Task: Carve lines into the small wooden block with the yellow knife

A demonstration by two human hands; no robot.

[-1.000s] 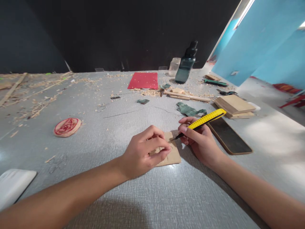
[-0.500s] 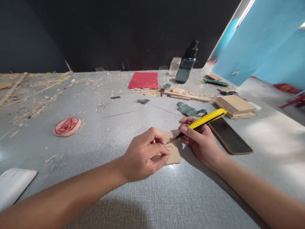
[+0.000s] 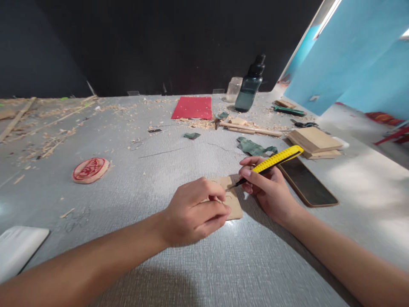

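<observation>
A small flat tan piece, seemingly wood (image 3: pixel 235 209), lies on the table in front of me, with faint lines on its face. Over its left part rests my left hand (image 3: pixel 200 209), fingers curled and pressed together; what they pinch, if anything, is hidden. Between the thumb and fingers of my right hand (image 3: pixel 266 187) is a yellow utility knife (image 3: pixel 277 158). It slants down to the left, its thin blade tip at the tan piece, close to my left index finger.
A dark phone (image 3: pixel 308 182) lies beside my right hand. Beyond are green scraps (image 3: pixel 252 146), thin wooden sticks (image 3: pixel 255 128), wood blocks (image 3: pixel 313 140), a red sheet (image 3: pixel 193 107), and a dark bottle (image 3: pixel 249 91). Left are a red-marked wooden disc (image 3: pixel 91 169) and a white object (image 3: pixel 22 247).
My left hand has shifted slightly, its index finger lower and further right over the tan piece. The knife tip has moved a touch; my right hand is almost still.
</observation>
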